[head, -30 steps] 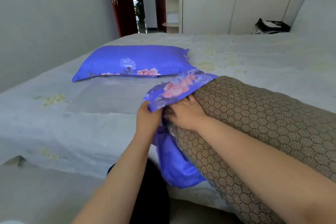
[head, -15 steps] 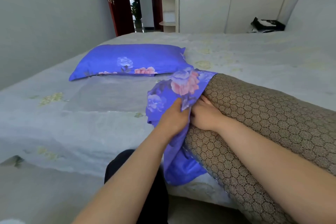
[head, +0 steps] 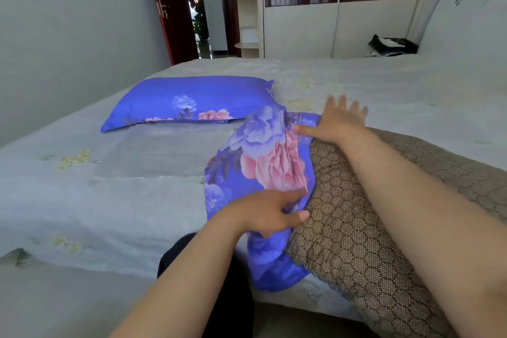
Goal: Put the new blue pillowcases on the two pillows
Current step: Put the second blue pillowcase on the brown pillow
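Observation:
A brown honeycomb-patterned pillow [head: 356, 228] lies across the near right of the bed. A blue flowered pillowcase [head: 260, 167] is bunched over its left end, part of it hanging over the bed's edge. My left hand [head: 269, 212] grips the gathered edge of the pillowcase at the pillow's near corner. My right hand [head: 334, 121] reaches over the pillow's far corner with fingers spread straight, its thumb touching the pillowcase's upper edge. A second pillow in a blue pillowcase [head: 189, 101] lies flat further back on the left.
The bed [head: 109, 186] has a pale grey sheet with faint yellow flowers. A dark bundle [head: 392, 45] sits at its far right by the headboard. A wardrobe [head: 329, 22], shelves and an open doorway [head: 197, 8] stand beyond. The floor [head: 68, 304] shows at lower left.
My right hand left the pillow's near end and moved up to its far corner, fingers now spread. My left hand drew the pillowcase further over the pillow's end, spreading the flowered cloth.

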